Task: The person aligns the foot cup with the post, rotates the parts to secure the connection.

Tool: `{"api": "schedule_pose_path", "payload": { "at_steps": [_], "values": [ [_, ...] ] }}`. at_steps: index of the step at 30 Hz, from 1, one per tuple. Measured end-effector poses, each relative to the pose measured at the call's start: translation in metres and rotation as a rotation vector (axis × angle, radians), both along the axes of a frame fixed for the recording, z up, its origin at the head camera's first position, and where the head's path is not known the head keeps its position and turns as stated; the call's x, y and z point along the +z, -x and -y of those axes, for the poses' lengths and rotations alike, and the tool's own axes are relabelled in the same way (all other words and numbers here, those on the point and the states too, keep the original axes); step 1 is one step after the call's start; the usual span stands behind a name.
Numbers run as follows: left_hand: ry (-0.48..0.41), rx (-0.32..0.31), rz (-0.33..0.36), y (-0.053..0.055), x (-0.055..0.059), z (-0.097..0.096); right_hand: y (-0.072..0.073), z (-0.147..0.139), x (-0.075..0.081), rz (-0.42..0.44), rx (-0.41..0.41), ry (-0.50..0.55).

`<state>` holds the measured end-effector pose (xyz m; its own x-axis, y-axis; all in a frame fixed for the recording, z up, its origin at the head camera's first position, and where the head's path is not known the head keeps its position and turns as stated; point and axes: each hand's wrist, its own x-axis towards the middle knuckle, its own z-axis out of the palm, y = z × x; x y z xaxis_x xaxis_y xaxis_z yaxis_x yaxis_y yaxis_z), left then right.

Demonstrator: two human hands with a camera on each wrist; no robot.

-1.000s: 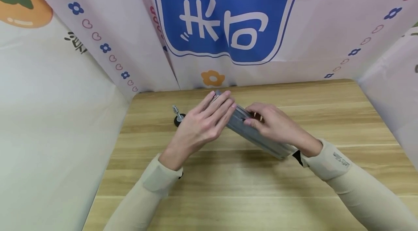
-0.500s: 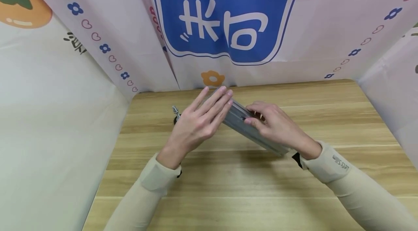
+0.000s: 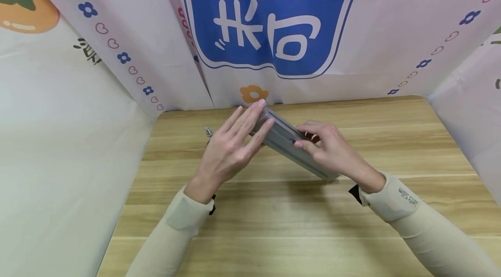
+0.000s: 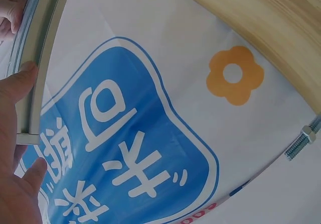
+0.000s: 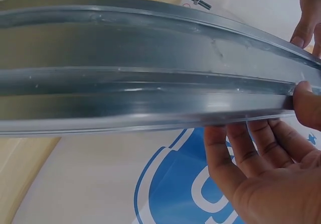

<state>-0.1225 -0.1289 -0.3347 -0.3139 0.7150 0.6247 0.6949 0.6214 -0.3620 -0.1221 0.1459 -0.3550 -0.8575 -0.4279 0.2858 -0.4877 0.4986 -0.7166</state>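
Holding the long grey metal bar (image 3: 285, 138) in the head view, the right hand (image 3: 330, 147) bends its fingers round it. The left hand (image 3: 227, 151) is not clenched: its fingers reach out straight by the bar's top end. The bar slants over the wooden table (image 3: 274, 233), and a white cloth (image 3: 383, 33) with a big blue sign (image 3: 258, 59) hangs behind. A bolt (image 3: 208, 131) peeks past the left hand

From the left wrist, the left thumb touches the bar

From the right wrist, the right thumb presses the bar's face, fingers at its edge
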Motion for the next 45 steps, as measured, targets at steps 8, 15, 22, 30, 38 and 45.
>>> {"api": "schedule_pose_path", "payload": {
  "at_steps": [8,15,22,30,38,45],
  "values": [
    [-0.067,-0.04,0.026,-0.001,-0.002,0.003,-0.001,-0.001,-0.001,0.055,-0.01,0.043],
    [-0.088,-0.043,0.022,-0.001,-0.004,0.005,-0.003,0.0,-0.001,0.063,-0.028,0.08],
    [-0.166,-0.095,0.09,-0.002,-0.005,0.001,-0.005,0.0,-0.004,0.065,-0.047,0.169],
    [-0.21,-0.118,0.116,-0.003,-0.008,-0.004,-0.008,0.003,-0.007,0.106,-0.069,0.256],
    [-0.231,-0.122,0.101,-0.003,-0.011,-0.005,-0.012,0.004,-0.013,0.078,-0.105,0.258],
    [-0.247,-0.126,0.121,-0.004,-0.015,-0.004,-0.014,0.005,-0.017,0.055,-0.118,0.3]
  ]
}}
